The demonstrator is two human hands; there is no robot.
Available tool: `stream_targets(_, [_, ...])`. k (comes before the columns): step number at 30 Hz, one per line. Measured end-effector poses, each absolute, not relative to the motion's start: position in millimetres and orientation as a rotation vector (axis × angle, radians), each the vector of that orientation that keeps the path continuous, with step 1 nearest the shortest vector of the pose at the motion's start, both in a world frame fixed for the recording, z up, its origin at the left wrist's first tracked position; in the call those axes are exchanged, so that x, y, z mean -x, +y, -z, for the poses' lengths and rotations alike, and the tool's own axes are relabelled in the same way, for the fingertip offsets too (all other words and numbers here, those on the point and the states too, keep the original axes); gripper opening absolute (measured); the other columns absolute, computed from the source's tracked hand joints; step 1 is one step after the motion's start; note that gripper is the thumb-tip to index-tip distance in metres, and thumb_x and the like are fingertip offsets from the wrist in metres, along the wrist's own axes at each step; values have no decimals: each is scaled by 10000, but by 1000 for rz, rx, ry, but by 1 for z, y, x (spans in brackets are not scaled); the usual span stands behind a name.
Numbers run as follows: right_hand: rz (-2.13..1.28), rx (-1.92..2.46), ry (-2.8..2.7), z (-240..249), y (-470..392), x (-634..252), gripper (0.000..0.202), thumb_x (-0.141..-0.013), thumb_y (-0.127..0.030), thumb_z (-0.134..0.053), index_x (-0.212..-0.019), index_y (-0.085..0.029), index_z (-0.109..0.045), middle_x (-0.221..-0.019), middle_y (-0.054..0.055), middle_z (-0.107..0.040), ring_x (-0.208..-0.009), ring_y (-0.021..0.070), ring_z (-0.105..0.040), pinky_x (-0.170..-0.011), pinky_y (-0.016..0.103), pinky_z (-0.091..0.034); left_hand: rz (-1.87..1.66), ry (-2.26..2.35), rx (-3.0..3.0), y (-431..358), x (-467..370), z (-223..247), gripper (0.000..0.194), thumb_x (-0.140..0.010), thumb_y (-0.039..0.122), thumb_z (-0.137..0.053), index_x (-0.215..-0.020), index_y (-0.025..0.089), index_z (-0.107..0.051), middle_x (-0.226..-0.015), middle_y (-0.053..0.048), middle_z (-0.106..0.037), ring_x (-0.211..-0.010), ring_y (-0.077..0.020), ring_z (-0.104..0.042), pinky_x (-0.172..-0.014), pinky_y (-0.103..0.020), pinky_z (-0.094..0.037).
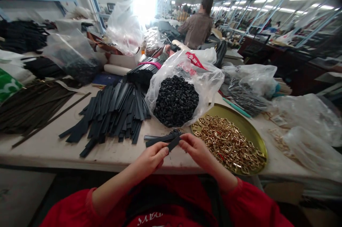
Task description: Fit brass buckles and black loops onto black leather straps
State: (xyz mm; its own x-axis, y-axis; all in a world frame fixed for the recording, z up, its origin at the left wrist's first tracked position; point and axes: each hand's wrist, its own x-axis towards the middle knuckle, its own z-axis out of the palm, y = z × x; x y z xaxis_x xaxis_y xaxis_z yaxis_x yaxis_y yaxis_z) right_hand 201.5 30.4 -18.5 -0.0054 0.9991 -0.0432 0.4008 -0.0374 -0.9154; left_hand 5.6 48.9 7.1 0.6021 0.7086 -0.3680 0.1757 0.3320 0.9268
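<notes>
A short dark strap (174, 144) is stretched between my two hands, just above the table's front part. My left hand (156, 156) pinches its near end between thumb and fingers. At the other end, the fingers of my right hand (194, 147) close on the strap. Behind it lies a small bunch of dark straps (157, 138), partly hidden by my hands. Beyond them a clear plastic bag (208, 77) gapes open, full of small black loops (176, 100). To the right, gold-coloured metal buckles (229, 141) are heaped on a round tray (260, 141).
A fanned pile of dark strips (112, 109) covers the table left of the bag. Long brown strips (29, 109) lie farther left. Plastic bags (307, 120) crowd the right side, with a teal tool (236, 107) beside the tray. A person (199, 24) stands beyond the table.
</notes>
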Motion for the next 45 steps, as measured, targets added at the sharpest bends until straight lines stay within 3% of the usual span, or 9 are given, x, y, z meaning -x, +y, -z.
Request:
stream_targets(5, [-297, 2119, -1909, 28, 86, -272, 160, -780, -200, -503, -867, -158, -631, -941, 109, -610, -867, 206, -550, -782, 295, -376, -473, 1016, -1023, 57, -14, -8, 216, -771, 397, -445, -806, 185, -424, -422, 126, -275, -335, -35, -203, -349, -161, -134])
stream_targets(10, [-449, 2136, -1987, 38, 114, -288, 108, -688, -166, -580, -774, -159, -646, -824, 88, -652, -796, 214, -576, -705, 277, -386, -413, 1007, -945, 57, -18, -5, 170, -792, 336, -414, -820, 172, -449, -516, 73, -468, -351, -31, -323, -364, -161, -200])
stream_targets(15, [-524, 2089, -1909, 33, 96, -288, 160, -770, -223, -472, -754, -166, -621, -791, 83, -645, -767, 213, -573, -701, 311, -392, -399, 974, -881, 53, -15, -8, 162, -801, 314, -411, -845, 165, -456, -573, 27, -572, -379, -45, -397, -387, -165, -253])
stream_targets(19, [-1266, 1709, -1170, 19, 55, -258, 162, -761, -285, -501, -881, -190, -555, -746, 23, -626, -623, 138, -562, -618, 277, -432, -390, 948, -852, 47, -20, -12, 165, -784, 304, -428, -861, 163, -468, -617, 8, -610, -374, -49, -406, -374, -167, -247])
stream_targets(25, [-1898, 987, -407, 6, 14, -191, 289, -593, -95, -659, -840, -187, -542, -734, -36, -589, -602, 65, -552, -542, 170, -435, -398, 978, -912, 38, -19, -15, 165, -782, 297, -427, -863, 164, -481, -601, 34, -581, -357, -37, -385, -362, -160, -235])
stream_targets(29, [-1838, 936, -252, 13, 15, -176, 167, -700, -136, -643, -841, -168, -558, -667, -35, -603, -506, 48, -542, -463, 138, -430, -409, 995, -990, 29, -10, -14, 182, -796, 332, -423, -849, 166, -476, -596, 44, -566, -363, -30, -387, -368, -149, -241])
stream_targets(35, [-1618, 966, -21, 18, 18, -166, 91, -801, -111, -481, -836, -157, -551, -832, 79, -699, -669, 130, -659, -657, 273, -522, -322, 995, -1166, 15, -14, 1, 258, -819, 412, -382, -730, 174, -429, -492, 53, -514, -326, -43, -360, -343, -159, -234])
stream_targets(40, [-1519, 919, -122, 11, 10, -148, 102, -788, -220, -551, -885, -207, -522, -910, 58, -708, -844, 172, -657, -737, 315, -489, -322, 1071, -1242, 16, -21, 17, 230, -820, 382, -357, -692, 198, -407, -470, 62, -487, -313, -68, -337, -344, -193, -233])
stream_targets(45, [-1455, 982, -151, 15, 6, -141, 169, -690, -244, -663, -844, -213, -600, -825, -17, -691, -725, 109, -618, -643, 221, -464, -547, 1222, -1661, 19, -14, 12, 220, -828, 309, -371, -663, 192, -459, -544, 41, -477, -518, -110, -455, -521, -222, -312])
